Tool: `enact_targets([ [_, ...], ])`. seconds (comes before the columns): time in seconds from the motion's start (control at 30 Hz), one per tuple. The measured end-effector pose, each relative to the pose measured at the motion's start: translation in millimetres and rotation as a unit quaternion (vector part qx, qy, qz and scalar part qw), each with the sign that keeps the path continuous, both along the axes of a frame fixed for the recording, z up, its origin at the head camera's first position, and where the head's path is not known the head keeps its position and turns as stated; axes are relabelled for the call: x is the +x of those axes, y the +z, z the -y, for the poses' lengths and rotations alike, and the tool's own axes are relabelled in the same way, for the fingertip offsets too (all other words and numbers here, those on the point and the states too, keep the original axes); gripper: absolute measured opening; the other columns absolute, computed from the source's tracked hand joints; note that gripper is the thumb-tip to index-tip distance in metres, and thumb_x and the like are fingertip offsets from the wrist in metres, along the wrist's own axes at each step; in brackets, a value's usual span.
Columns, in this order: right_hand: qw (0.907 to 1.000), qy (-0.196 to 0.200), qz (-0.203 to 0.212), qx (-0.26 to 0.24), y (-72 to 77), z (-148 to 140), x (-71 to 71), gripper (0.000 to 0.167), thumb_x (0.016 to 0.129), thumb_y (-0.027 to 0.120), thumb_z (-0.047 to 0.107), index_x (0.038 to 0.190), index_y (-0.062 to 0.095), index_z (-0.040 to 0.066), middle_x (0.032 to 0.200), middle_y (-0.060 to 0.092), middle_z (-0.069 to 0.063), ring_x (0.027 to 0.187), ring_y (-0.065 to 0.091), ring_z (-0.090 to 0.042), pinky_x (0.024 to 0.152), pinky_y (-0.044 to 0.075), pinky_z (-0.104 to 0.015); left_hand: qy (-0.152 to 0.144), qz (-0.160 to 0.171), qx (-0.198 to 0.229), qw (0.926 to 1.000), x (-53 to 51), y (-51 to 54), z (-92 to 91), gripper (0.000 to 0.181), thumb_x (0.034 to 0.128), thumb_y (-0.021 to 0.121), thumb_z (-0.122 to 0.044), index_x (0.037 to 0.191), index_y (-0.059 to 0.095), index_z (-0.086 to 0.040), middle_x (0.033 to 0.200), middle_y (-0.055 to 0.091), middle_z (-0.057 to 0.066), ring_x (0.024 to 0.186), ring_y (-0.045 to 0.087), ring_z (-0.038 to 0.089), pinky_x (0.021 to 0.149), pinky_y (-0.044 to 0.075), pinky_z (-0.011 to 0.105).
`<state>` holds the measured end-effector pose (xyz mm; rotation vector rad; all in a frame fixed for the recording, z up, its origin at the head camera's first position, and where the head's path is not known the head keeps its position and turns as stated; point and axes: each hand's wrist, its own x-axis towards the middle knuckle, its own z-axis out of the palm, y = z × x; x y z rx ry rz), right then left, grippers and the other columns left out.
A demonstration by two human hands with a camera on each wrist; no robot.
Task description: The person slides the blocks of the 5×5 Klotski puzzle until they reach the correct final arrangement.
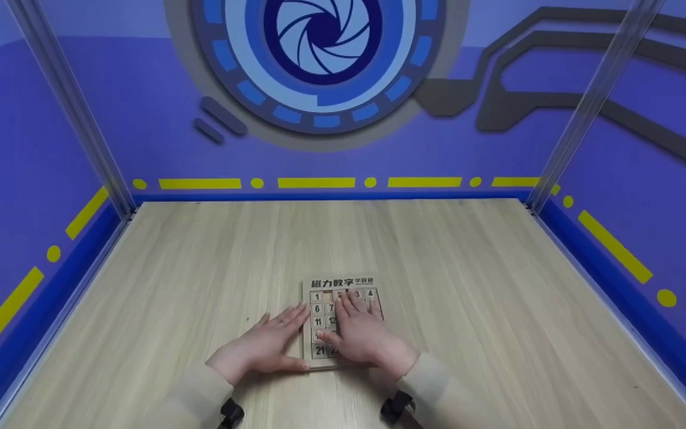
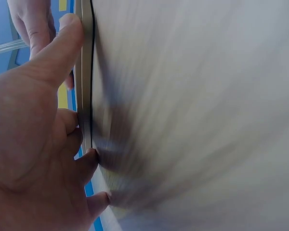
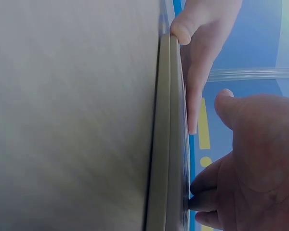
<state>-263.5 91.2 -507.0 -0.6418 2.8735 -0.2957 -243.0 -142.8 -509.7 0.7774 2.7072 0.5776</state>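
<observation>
A wooden sliding number puzzle lies flat on the table, with Chinese lettering along its top edge and square numbered tiles below. Between tiles 1 and 2 in the top row there is a gap. My left hand rests against the puzzle's left side, its thumb by the bottom left corner. Over the tiles lies my right hand, fingertips touching the upper rows and covering much of the right half. In the right wrist view, the puzzle's side shows as a thick edge, with the right fingers at its face.
The pale wood-grain table extends around the puzzle. Blue and purple printed panels enclose its back and sides, with metal posts at the back corners. Dark bands sit near both wrists.
</observation>
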Motion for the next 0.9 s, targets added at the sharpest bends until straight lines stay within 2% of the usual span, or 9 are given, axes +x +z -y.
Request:
enact_targets([
  [0.4, 0.9999, 0.015, 0.000, 0.006, -2.3, 14, -1.2, 0.094, 0.100, 0.033, 0.074, 0.161, 0.029, 0.003, 0.170, 0.022, -0.016, 0.161, 0.017, -0.033, 0.130, 0.008, -0.063, 0.000, 0.006, 0.012, 0.9999, 0.1, -0.4, 1.0, 0.108, 0.0868, 0.073, -0.060, 0.164, 0.021, -0.005, 0.173, 0.018, 0.015, 0.158, 0.022, 0.040, 0.125, 0.016, 0.072],
  [0.7, 0.9992, 0.004, -0.005, -0.039, 2.8, -15, -3.3, 0.092, 0.101, 0.036, 0.070, 0.160, 0.028, -0.001, 0.169, 0.022, -0.021, 0.160, 0.018, -0.039, 0.129, 0.013, -0.063, 0.003, 0.004, 0.003, 1.0000, 0.3, 0.6, -0.1, 0.109, 0.0863, 0.072, -0.062, 0.165, 0.019, -0.007, 0.173, 0.017, 0.015, 0.159, 0.021, 0.040, 0.125, 0.014, 0.071],
  [0.9, 0.9992, -0.008, -0.009, -0.039, 0.0, -30, -5.9, 0.090, 0.103, 0.039, 0.066, 0.159, 0.029, -0.003, 0.168, 0.024, -0.024, 0.158, 0.021, -0.042, 0.128, 0.014, -0.066, 0.003, 0.004, -0.003, 1.0000, -0.8, -0.5, 0.1, 0.109, 0.0864, 0.070, -0.063, 0.165, 0.017, -0.009, 0.173, 0.015, 0.014, 0.159, 0.020, 0.039, 0.126, 0.014, 0.069],
])
